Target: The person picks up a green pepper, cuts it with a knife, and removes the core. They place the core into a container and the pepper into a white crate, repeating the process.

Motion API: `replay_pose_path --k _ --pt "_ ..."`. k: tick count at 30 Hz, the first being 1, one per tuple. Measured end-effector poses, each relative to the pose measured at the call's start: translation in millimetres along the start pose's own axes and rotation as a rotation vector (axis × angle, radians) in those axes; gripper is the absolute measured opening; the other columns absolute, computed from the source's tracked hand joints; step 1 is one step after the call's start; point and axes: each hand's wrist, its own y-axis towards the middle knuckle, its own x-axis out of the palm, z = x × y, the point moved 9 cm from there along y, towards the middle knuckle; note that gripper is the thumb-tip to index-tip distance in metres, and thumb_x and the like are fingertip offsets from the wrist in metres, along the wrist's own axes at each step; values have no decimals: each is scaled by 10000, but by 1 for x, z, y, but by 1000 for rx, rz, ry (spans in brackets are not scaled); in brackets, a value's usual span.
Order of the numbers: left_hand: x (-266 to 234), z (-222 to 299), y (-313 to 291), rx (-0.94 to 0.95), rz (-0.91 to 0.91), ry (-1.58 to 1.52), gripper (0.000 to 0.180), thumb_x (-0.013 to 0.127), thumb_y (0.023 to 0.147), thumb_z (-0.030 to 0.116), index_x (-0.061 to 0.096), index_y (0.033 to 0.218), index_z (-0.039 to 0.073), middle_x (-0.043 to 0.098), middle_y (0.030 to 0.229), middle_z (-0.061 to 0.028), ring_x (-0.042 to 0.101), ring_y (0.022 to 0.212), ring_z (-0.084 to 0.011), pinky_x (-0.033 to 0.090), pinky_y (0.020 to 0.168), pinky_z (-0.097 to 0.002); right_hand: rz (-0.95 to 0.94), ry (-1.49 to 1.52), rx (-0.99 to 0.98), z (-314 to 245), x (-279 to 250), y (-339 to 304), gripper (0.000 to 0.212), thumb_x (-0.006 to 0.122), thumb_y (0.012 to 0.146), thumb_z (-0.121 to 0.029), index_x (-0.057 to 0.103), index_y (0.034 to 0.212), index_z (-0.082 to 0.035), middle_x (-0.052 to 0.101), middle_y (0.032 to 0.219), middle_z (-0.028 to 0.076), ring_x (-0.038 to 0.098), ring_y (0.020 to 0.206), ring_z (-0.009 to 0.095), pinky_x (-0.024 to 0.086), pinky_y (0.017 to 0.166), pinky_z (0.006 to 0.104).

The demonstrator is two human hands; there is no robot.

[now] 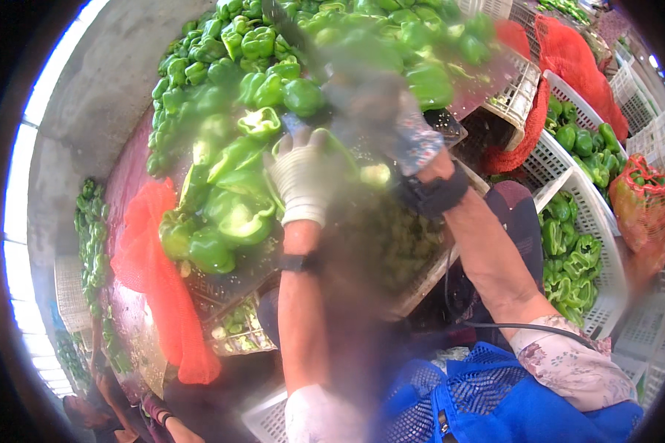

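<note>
My left hand [301,177], in a pale knitted glove, lies with bent fingers over a green bell pepper [340,151] whose blurred edge shows beside it. A small blue thing [294,124] is at its fingertips; I cannot make out what it is. My right hand [373,111], in a dark glove with a flowered cuff, is just to the right and above the peppers. Motion and a smeared lens hide its fingers and anything in them. Cut-open bell peppers [244,214] lie left of my left hand. Whole bell peppers [258,44] are heaped beyond both hands.
A red mesh sack [151,244] drapes at the left, above a crate [236,332] of pepper scraps. White crates [606,273] of green peppers stand at the right, near a filled mesh bag [646,199]. Another person's arm [174,424] shows at the lower left.
</note>
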Motion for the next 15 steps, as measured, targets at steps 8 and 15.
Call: replay_pose_path --k 8,15 --pt "14 -17 21 -67 -249 -357 383 668 808 422 708 1042 121 673 1057 -99 642 930 -268 479 853 -382 -488 -563 155 65 51 24 335 562 877 -148 625 1190 -49 688 918 154 645 746 228 532 710 361" --pt "45 -171 123 -359 -182 -411 258 658 851 241 716 1016 51 681 762 -50 574 637 -130 486 626 -295 -351 -252 153 64 -2 -39 413 619 847 -206 573 1217 -29 652 828 162 643 704 307 520 661 416"
